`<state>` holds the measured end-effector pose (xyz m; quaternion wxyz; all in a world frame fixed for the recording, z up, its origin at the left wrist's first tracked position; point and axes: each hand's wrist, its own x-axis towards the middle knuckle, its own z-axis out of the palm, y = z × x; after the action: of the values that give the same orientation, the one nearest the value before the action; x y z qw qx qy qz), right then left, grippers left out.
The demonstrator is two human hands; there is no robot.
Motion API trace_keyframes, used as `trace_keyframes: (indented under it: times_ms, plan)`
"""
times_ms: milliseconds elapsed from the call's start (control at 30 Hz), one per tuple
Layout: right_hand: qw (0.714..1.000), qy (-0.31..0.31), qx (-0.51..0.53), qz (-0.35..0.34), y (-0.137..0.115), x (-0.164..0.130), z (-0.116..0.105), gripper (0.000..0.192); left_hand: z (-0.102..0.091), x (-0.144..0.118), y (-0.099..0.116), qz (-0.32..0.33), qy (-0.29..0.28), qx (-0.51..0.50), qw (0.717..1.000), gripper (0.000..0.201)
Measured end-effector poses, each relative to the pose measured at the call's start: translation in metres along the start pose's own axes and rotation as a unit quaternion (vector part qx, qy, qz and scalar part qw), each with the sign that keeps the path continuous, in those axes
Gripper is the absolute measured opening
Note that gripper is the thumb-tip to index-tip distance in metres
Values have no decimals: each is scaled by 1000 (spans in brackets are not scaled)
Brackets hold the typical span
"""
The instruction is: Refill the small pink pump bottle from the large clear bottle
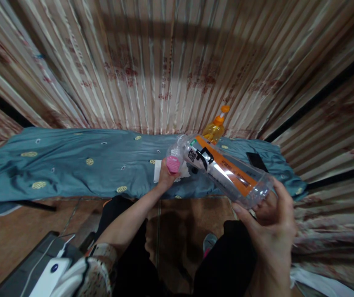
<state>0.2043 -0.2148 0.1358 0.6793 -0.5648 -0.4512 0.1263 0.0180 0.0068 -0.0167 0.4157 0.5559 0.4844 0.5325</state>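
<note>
My right hand (271,225) grips the base of a large clear plastic bottle (226,169) with an orange and white label, tilted so its neck points up and to the left. My left hand (167,177) holds a pink cap (173,163) just below the bottle's open mouth, close to touching it. Under the left hand lies a white tissue (158,171) on the blue cloth.
A blue patterned cloth (71,165) covers a low table or bench along a striped curtain. A yellow pump bottle (215,128) with an orange top stands at the back. A black phone (256,161) lies at the right. White device (51,276) at lower left.
</note>
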Motion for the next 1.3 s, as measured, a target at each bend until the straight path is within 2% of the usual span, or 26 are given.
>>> trace_keyframes:
  times_ms: [167, 567, 1300]
  plan:
    - [1000, 2, -6, 1, 0, 0, 0, 105, 0, -1, 0, -5, 1, -11, 1000, 79]
    - [1000, 9, -5, -6, -1, 0, 2, 105, 0, -2, 14, -32, -5, 6, 999, 77]
    - [1000, 10, -3, 1, -3, 0, 2, 106, 0, -2, 12, -30, -5, 22, 999, 78]
